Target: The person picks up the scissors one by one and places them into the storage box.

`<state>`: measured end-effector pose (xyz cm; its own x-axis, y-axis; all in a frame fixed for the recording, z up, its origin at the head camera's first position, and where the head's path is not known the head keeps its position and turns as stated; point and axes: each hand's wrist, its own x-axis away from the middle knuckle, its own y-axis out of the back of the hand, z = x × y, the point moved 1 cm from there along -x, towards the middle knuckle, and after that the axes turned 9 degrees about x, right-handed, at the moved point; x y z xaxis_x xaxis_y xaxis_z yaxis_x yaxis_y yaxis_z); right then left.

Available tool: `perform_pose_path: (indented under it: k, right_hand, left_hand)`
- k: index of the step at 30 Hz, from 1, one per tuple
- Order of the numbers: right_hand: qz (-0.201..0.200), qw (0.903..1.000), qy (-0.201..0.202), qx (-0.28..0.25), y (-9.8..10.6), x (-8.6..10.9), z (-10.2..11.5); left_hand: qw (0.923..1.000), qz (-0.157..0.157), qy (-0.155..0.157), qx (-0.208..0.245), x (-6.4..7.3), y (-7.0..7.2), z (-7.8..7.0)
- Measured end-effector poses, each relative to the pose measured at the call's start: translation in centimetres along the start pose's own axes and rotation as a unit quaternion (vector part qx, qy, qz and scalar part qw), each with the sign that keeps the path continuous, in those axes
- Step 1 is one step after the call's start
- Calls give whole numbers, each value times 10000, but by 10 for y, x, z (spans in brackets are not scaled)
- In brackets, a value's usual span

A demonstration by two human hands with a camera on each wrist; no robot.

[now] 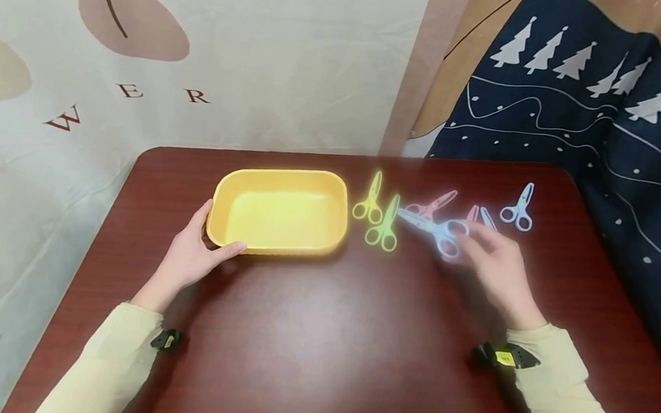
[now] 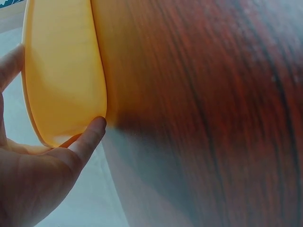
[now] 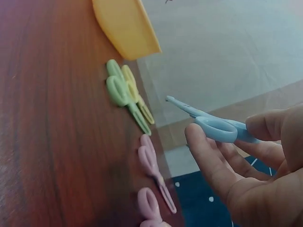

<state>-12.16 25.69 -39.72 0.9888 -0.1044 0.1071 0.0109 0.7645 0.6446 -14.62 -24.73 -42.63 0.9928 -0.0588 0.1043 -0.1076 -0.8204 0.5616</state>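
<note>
My left hand [image 1: 189,251] grips the left end of a yellow plastic tub [image 1: 287,251], with the thumb on its near rim and the fingers round the far side. In the left wrist view, the thumb [image 2: 92,135] presses against the tub's outer wall. Over the table, my right hand [image 1: 499,266] pinches a pair of light blue scissors [image 1: 421,222] by the handle loops, blades pointing left. The right wrist view shows these scissors [image 3: 218,130] between thumb and fingers, raised off the tabletop.
On the dark red wooden table [image 1: 310,333], yellow scissors [image 1: 374,200] and green scissors [image 1: 388,226] lie right of the tub. Pink scissors [image 1: 441,202] lie partly behind the held pair. More pink and blue ones are half hidden by my right hand. Another blue pair [image 1: 524,204] lies far right.
</note>
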Motion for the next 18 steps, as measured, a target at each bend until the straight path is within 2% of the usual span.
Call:
perform_pose_path:
  k: [5,18]
  right_hand:
    - [152,9998,112,-100,-3,-3,10]
    - [528,9920,387,-1080,-20,-13,33]
  left_hand:
    - [10000,30,-3,-29,-1,1,-2]
    - [10000,61,21,-74,-1,1,-3]
